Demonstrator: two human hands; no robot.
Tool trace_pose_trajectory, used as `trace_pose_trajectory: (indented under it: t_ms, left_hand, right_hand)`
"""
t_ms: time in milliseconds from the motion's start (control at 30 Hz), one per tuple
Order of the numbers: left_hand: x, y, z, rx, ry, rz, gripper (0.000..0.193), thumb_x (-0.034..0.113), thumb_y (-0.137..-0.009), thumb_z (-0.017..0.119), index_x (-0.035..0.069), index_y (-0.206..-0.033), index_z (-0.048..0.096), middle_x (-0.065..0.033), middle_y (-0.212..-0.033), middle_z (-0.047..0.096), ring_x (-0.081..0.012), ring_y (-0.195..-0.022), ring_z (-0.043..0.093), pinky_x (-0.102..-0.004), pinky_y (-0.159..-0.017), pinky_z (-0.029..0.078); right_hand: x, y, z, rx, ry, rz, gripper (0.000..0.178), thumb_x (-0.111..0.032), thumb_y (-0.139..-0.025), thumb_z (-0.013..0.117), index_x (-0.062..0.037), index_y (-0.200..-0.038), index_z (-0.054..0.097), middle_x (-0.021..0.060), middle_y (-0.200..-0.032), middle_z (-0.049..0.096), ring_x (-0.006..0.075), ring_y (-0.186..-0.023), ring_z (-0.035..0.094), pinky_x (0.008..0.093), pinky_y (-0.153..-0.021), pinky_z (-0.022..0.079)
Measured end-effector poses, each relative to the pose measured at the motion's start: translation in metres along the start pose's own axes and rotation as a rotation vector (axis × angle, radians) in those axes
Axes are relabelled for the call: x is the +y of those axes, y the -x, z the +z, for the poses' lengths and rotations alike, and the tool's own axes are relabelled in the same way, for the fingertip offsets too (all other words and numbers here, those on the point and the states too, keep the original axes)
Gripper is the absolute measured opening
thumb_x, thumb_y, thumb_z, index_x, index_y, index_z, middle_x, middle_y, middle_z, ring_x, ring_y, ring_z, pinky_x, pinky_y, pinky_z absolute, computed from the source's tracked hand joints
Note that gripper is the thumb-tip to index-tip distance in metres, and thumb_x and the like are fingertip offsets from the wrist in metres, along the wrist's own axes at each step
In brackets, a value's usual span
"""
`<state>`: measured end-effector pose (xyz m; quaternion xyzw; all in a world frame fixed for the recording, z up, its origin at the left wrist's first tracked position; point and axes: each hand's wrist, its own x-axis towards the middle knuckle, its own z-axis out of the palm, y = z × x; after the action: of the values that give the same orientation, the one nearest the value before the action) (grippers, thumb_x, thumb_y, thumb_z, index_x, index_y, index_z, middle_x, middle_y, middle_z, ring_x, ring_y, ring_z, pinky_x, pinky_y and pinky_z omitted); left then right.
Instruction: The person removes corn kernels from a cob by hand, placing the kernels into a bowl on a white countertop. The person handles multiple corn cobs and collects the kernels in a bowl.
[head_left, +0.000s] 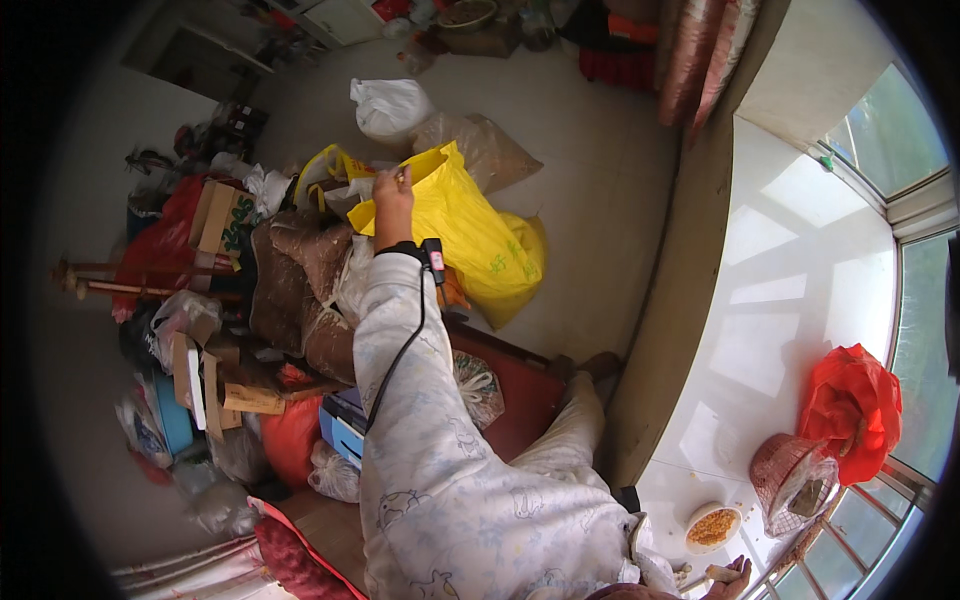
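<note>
My left arm, in a pale patterned sleeve, reaches out to a large yellow bag (462, 225) on the floor. At the bag's mouth, my left hand (393, 205) has its fingers curled together against the rim. A black band with a small device and cable sits on that wrist. Far off at the lower right, my right hand (735, 578) is partly cut by the picture's edge. Its fingers are closed around a small pale beige piece (719, 573), whose kind I cannot make out. Close by on the white ledge stands a bowl of orange-yellow kernels (713, 527).
A pink mesh basket (790, 480) and a red plastic bag (852, 405) stand on the ledge by the window. Cardboard boxes (215, 215), bags and a brown sack (290, 270) crowd the left side. A white sack (388, 108) lies beyond the yellow bag.
</note>
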<state>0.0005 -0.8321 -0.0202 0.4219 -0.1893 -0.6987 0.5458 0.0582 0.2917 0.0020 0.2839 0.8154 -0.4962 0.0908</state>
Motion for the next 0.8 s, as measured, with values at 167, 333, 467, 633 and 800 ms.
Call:
trace_pose_trajectory:
  t_ms: [167,333,467,633,800]
  left_hand:
    - [0.006,-0.065,-0.033,0.088,-0.232,-0.005,0.035,0.027,-0.096,0.044,0.002,-0.119,0.051,-0.0111,-0.120,0.053,-0.0267,-0.114,0.049,-0.0408,-0.103,0.037]
    - [0.015,-0.044,-0.052,-0.137,-0.688,0.433,0.046,0.035,-0.096,0.044,0.004,-0.129,0.049,-0.0080,-0.131,0.050,-0.0249,-0.120,0.045,-0.0394,-0.103,0.034]
    - [-0.053,0.084,-0.010,-0.558,-0.802,0.272,0.041,0.032,-0.091,0.050,0.007,-0.123,0.056,-0.0078,-0.126,0.055,-0.0207,-0.118,0.049,-0.0385,-0.100,0.035]
    - [-0.147,0.350,0.017,-1.108,-0.758,-0.216,0.028,0.023,-0.098,0.045,0.002,-0.107,0.063,-0.0100,-0.113,0.061,-0.0183,-0.102,0.060,-0.0325,-0.089,0.047]
    - [-0.177,0.593,-0.038,-1.810,-0.669,-0.805,0.035,0.020,-0.097,0.048,-0.001,-0.124,0.052,-0.0120,-0.121,0.057,-0.0234,-0.113,0.055,-0.0359,-0.092,0.049]
  right_hand:
    - [-0.018,-0.009,0.022,0.070,-0.298,0.285,0.060,-0.030,-0.089,0.062,0.0049,-0.133,0.042,0.0153,-0.118,0.053,0.0230,-0.112,0.046,0.0362,-0.099,0.034]
    - [-0.021,-0.004,0.046,0.170,-0.612,0.280,0.038,-0.019,-0.096,0.050,0.0003,-0.128,0.048,0.0146,-0.120,0.057,0.0242,-0.105,0.057,0.0340,-0.086,0.051]
    - [-0.037,0.033,0.072,0.140,-0.109,0.000,0.034,-0.012,-0.095,0.051,-0.0002,-0.127,0.049,0.0110,-0.114,0.059,0.0238,-0.103,0.058,0.0341,-0.087,0.051]
    - [-0.105,0.062,0.144,0.404,-1.134,0.071,0.035,-0.033,-0.095,0.057,-0.0006,-0.109,0.057,0.0134,-0.095,0.064,0.0208,-0.080,0.061,0.0336,-0.074,0.053]
    - [-0.161,0.093,0.181,0.478,-1.360,0.127,0.051,-0.036,-0.097,0.053,0.0076,-0.123,0.043,0.0232,-0.111,0.054,0.0260,-0.093,0.056,0.0377,-0.081,0.052]
